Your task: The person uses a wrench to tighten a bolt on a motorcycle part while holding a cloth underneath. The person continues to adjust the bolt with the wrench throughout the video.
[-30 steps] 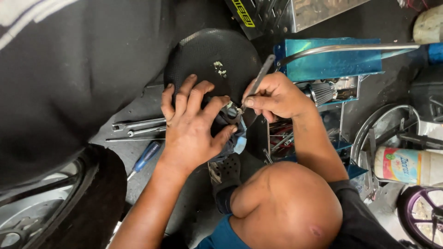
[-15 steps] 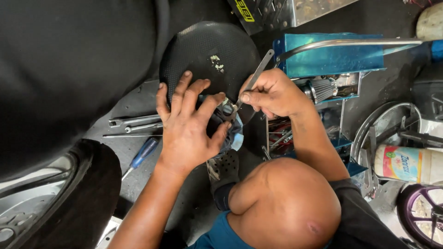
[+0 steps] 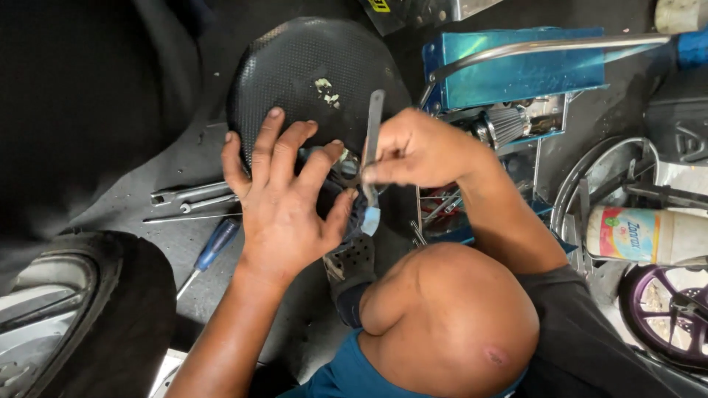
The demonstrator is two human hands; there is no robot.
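— Looking down, what are the hands doing?

— Left hand lies flat with its fingers spread wide, gripping nothing, pressed over a small metal part at the lower edge of the round black textured cover. Right hand is pinched closed around a flat grey metal tool, held upright just beside the left fingertips, its lower end by a pale blue piece.

— And around them?

— On the floor left of the left wrist lie wrenches and a blue-handled screwdriver. A tyre sits at the lower left. Behind the right hand stands a shiny blue metal box, and a bent knee fills the foreground.
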